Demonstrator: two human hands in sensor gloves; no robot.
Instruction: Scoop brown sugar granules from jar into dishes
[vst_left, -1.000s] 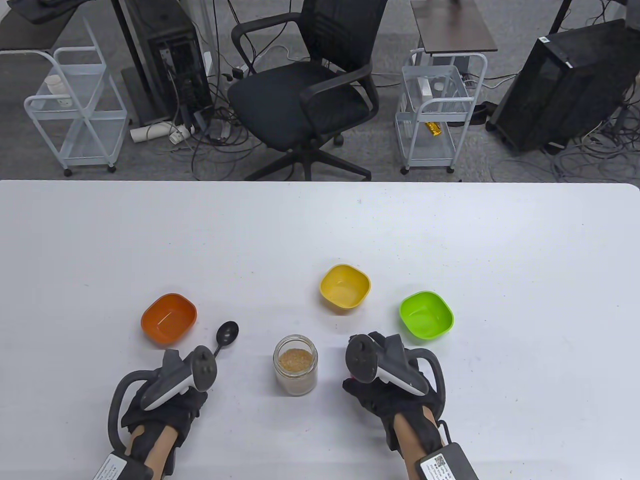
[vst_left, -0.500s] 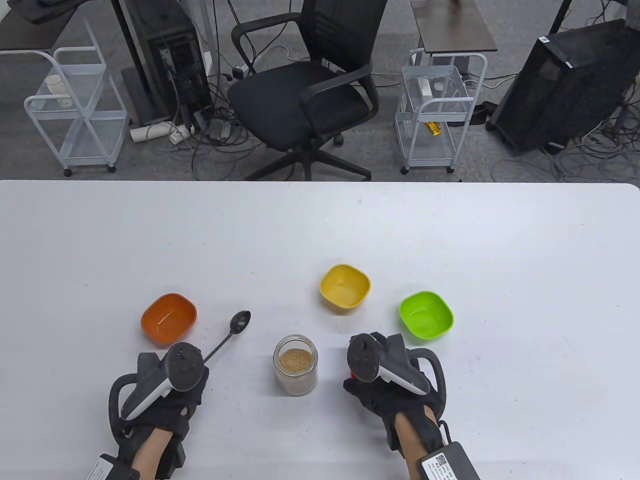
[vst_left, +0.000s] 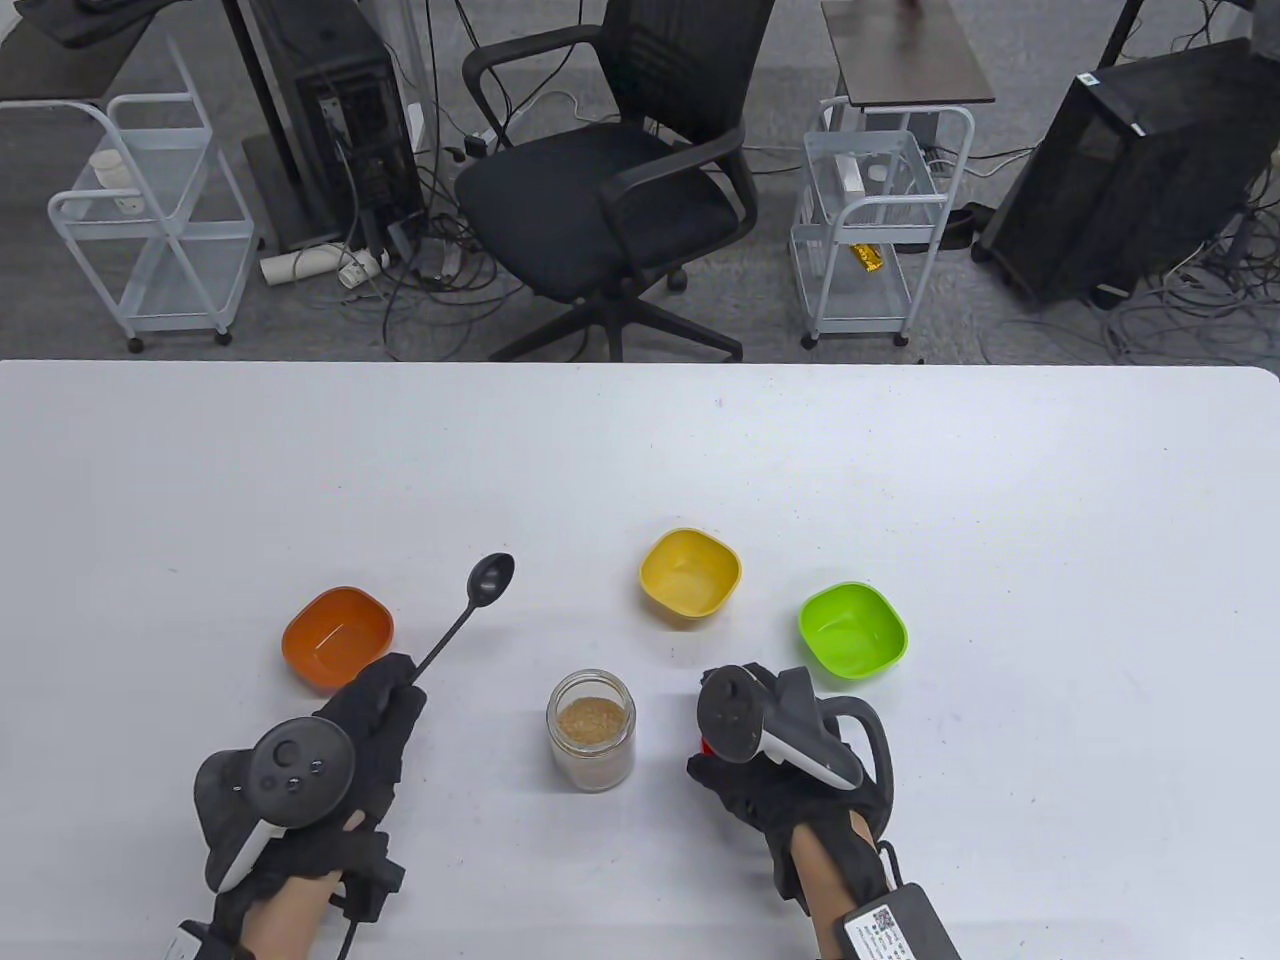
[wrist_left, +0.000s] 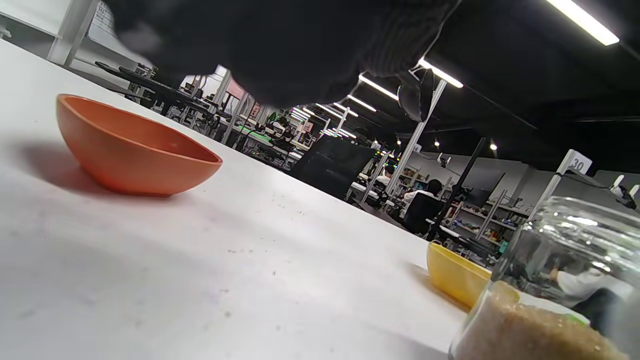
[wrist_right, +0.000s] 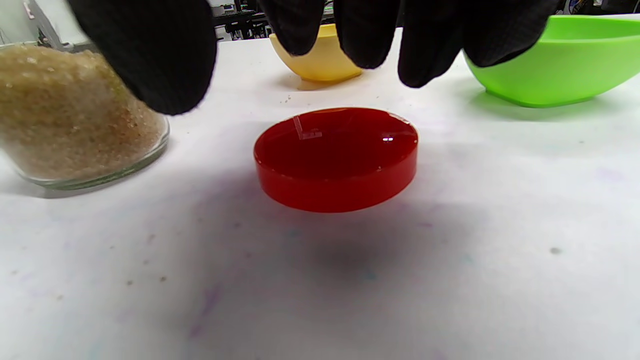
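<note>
An open glass jar of brown sugar stands at the front middle of the table. An orange dish is to its left, with a yellow dish and a green dish to its right. My left hand grips the handle of a black spoon, whose empty bowl points away, left of the jar. My right hand hovers over the red lid, which lies flat on the table. Its fingertips hang just above the lid without touching it.
The white table reaches far back and to both sides. In the right wrist view the jar stands close to the left of the lid and the green dish at the far right. An office chair and carts stand beyond the far edge.
My left hand turned and raised the spoon; its bowl moved farther away and to the right. My right hand stayed over the lid.
</note>
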